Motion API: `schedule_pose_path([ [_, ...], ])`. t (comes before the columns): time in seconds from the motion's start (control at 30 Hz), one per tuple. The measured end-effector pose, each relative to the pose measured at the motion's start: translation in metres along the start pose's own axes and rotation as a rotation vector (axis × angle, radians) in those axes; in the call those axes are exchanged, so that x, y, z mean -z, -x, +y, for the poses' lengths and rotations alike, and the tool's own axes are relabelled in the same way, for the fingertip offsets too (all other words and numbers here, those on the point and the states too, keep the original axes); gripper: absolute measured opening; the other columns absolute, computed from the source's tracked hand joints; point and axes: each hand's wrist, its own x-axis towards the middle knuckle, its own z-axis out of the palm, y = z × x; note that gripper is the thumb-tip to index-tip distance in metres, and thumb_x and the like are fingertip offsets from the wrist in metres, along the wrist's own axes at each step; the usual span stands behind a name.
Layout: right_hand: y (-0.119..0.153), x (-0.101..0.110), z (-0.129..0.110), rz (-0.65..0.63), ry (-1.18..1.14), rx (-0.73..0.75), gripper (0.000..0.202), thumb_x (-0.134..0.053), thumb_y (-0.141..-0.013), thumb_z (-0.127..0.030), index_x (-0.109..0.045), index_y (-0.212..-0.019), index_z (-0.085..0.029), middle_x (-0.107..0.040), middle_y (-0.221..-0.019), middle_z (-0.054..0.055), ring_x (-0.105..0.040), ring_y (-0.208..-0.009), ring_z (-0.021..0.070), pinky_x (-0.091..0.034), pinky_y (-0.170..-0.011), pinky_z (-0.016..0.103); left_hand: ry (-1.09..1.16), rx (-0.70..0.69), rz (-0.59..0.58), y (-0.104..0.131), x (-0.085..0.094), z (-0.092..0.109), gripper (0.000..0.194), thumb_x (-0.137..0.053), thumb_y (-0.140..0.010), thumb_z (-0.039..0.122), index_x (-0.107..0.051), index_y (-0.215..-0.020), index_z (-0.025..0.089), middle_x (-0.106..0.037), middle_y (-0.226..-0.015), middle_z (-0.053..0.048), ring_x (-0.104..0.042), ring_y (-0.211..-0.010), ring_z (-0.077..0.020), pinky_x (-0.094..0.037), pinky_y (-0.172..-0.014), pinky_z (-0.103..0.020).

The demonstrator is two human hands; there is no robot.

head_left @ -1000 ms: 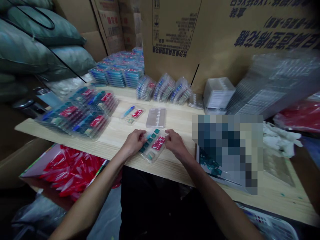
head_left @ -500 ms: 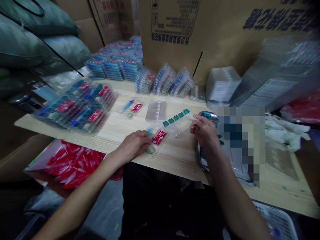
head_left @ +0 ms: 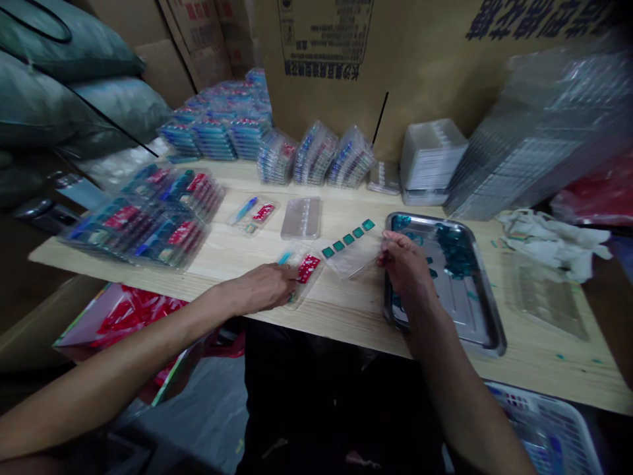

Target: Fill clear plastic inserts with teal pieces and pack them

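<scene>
My left hand (head_left: 270,287) is closed at the left side of a clear blister tray (head_left: 313,280), its fingertips partly hiding the contents. Inside that tray are a red packet with white marks (head_left: 307,269) and a blue piece (head_left: 285,258). Thumb and fingers of my right hand (head_left: 408,264) pinch the right end of another clear plastic tray (head_left: 349,264). Along this one's far edge runs a slanting row of several dark green squares (head_left: 347,239). Just right of my right hand lies a metal tray (head_left: 475,323) with loose teal pieces (head_left: 455,251).
An empty clear tray (head_left: 301,219) and a filled one (head_left: 253,216) lie further back. Stacked filled trays (head_left: 148,218) stand left; more stacks (head_left: 316,155) line the back. Nested clear trays (head_left: 529,145) lean at right. A crumpled white cloth (head_left: 548,244) lies beside the metal tray.
My left forearm has swung outward to the left, while its hand stays at the tray with the red packet. My right hand keeps its pinch. The whole view has shifted slightly.
</scene>
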Motion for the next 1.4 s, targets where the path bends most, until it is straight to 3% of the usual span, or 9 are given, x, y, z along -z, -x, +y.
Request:
schedule_pose_path([
  [0.13,0.004,0.005,-0.004,0.021,0.001,-0.013,0.040,-0.067,-0.057,-0.028,-0.061,-0.095,-0.018,-0.053,-0.060,-0.009,-0.046,-0.048,0.0064,-0.038,-0.044,0.019,0.150,-0.040,-0.071,0.002,0.007,-0.008,0.013,-0.058,-0.087,0.029,-0.066,-0.083,0.020,-0.062,-0.088,-0.006,-0.059,-0.080,-0.0179,-0.044,-0.075,-0.026],
  [0.37,-0.001,0.017,0.001,0.014,0.079,-0.001,0.039,-0.070,-0.062,-0.033,-0.063,-0.098,-0.019,-0.054,-0.060,-0.006,-0.046,-0.048,0.0093,-0.038,-0.045,0.022,0.792,0.318,0.121,0.018,0.004,-0.023,0.028,-0.068,-0.079,0.044,-0.069,-0.076,0.016,-0.061,-0.070,-0.002,-0.055,-0.062,-0.0124,-0.043,-0.060,-0.023],
  [0.5,-0.005,0.013,0.000,-0.041,0.570,0.117,0.030,-0.061,-0.076,-0.031,-0.065,-0.103,-0.017,-0.057,-0.070,0.002,-0.053,-0.061,0.0177,-0.045,-0.058,0.031,1.364,0.527,0.264,0.024,-0.006,-0.025,0.028,-0.075,-0.072,0.040,-0.067,-0.081,0.014,-0.070,-0.077,-0.006,-0.061,-0.061,-0.0127,-0.049,-0.057,-0.023],
  [0.63,0.016,-0.015,-0.009,-0.038,1.176,0.516,0.036,-0.056,-0.077,-0.013,-0.064,-0.113,-0.011,-0.058,-0.107,0.020,-0.054,-0.096,0.0318,-0.044,-0.084,0.048,1.655,0.628,0.396,0.019,-0.011,-0.020,0.014,-0.068,-0.074,0.022,-0.066,-0.084,0.013,-0.073,-0.091,-0.012,-0.069,-0.075,-0.0162,-0.056,-0.067,-0.025],
  [0.73,0.052,-0.047,-0.007,-0.372,1.310,0.679,0.038,-0.049,-0.078,-0.004,-0.065,-0.111,-0.012,-0.057,-0.112,0.021,-0.052,-0.101,0.0320,-0.041,-0.089,0.047,1.703,0.627,0.400,0.012,-0.008,-0.014,0.013,-0.062,-0.076,0.017,-0.067,-0.088,0.012,-0.073,-0.097,-0.014,-0.070,-0.085,-0.0187,-0.058,-0.077,-0.029],
  [0.87,0.087,-0.080,0.011,-0.752,1.164,0.631,0.035,-0.045,-0.080,-0.002,-0.065,-0.105,-0.017,-0.060,-0.105,0.013,-0.055,-0.100,0.0248,-0.045,-0.089,0.037,1.644,0.598,0.346,0.006,-0.002,-0.011,0.017,-0.067,-0.079,0.018,-0.070,-0.094,0.011,-0.072,-0.090,-0.010,-0.068,-0.076,-0.0127,-0.056,-0.071,-0.022],
  [1.03,0.078,-0.101,0.028,-0.614,0.892,0.404,0.023,-0.046,-0.088,-0.014,-0.057,-0.108,-0.017,-0.066,-0.097,0.009,-0.062,-0.087,0.0208,-0.048,-0.080,0.033,1.427,0.580,0.328,0.003,-0.005,-0.008,0.026,-0.080,-0.073,0.036,-0.071,-0.075,0.012,-0.070,-0.074,-0.005,-0.060,-0.061,-0.0095,-0.050,-0.059,-0.021],
  [1.13,0.069,-0.107,0.029,-0.539,0.798,0.262,0.013,-0.051,-0.086,-0.020,-0.054,-0.099,-0.019,-0.067,-0.083,0.004,-0.063,-0.073,0.0183,-0.046,-0.067,0.029,1.330,0.589,0.380,0.004,-0.009,-0.001,0.035,-0.083,-0.068,0.043,-0.075,-0.084,0.013,-0.072,-0.074,-0.005,-0.060,-0.059,-0.0101,-0.050,-0.059,-0.022],
  [1.4,0.066,-0.110,0.036,-0.528,0.760,0.285,0.011,-0.049,-0.084,-0.016,-0.054,-0.078,-0.022,-0.063,-0.072,-0.001,-0.058,-0.067,0.0151,-0.041,-0.063,0.025,1.239,0.611,0.532,0.004,-0.017,0.016,0.049,-0.083,-0.065,0.048,-0.077,-0.100,0.016,-0.076,-0.082,-0.006,-0.068,-0.071,-0.0187,-0.055,-0.068,-0.031],
])
